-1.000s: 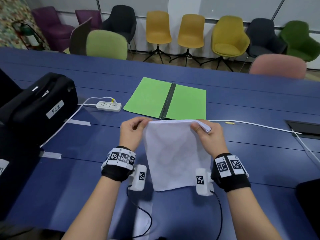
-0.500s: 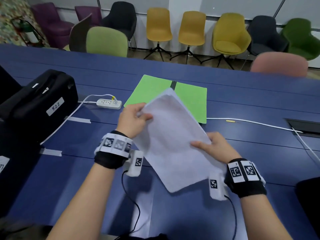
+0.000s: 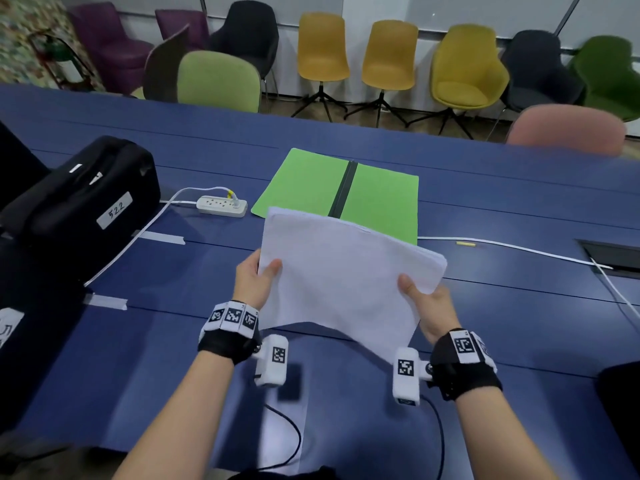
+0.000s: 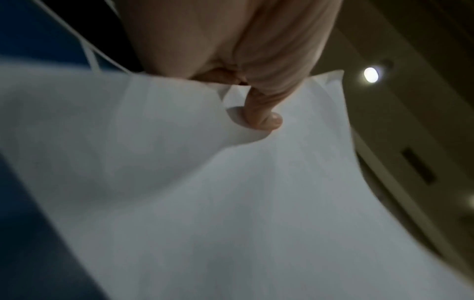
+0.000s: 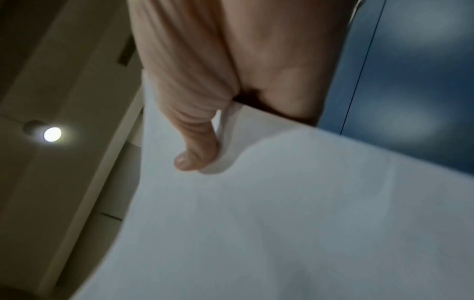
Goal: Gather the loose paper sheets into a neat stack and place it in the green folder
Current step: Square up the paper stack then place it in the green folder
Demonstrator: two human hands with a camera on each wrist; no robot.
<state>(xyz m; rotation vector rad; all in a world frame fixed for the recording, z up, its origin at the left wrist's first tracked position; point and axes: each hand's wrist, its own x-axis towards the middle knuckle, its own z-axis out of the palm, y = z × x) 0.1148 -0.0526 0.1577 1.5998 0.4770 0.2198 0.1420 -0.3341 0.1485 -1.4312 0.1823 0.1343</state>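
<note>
paper stack [image 3: 343,271]: light, floppy, sags mid-span | left hand [image 3: 254,282], right hand [image 3: 427,306] pinch opposite side edges | held just short of green folder [image 3: 346,188]

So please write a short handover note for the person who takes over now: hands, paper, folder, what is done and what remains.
Left hand: pinches the left edge of the white paper stack, thumb on top.
Right hand: pinches the right edge, thumb on top.
The stack is held above the blue table, sagging in the middle, its far edge over the near edge of the open green folder, which lies flat.
Done: sheets gathered.
Left: lay the stack in the folder.
</note>
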